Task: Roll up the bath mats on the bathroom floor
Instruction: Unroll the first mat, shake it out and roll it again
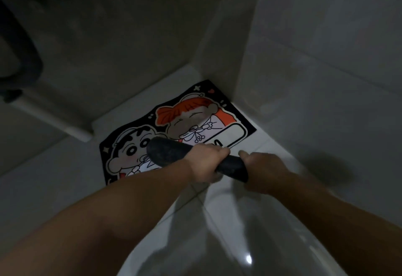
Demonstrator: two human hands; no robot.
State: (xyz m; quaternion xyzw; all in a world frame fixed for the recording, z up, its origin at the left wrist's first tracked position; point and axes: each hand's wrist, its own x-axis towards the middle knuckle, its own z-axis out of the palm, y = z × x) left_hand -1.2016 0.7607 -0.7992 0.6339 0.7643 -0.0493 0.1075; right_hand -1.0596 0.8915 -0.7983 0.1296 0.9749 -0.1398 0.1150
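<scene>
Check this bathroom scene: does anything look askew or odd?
Slightly: the dark roll, gripped by the left hand and right hand, looks thicker at its left end, perhaps unevenly rolled. The cartoon mat lies flat; nothing spilled.

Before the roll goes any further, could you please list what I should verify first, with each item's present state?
1. Left hand grips the rolled part: ok.
2. Right hand grips the other end of the rolled part: ok.
3. Rolled part even and tight along its length: cannot tell, as the hands cover the middle.
4. Unrolled part of the bath mat lies flat ahead: ok.
5. Nothing lies on the unrolled part: ok.
6. Other mats left to roll: cannot tell, as none is in view.
</scene>
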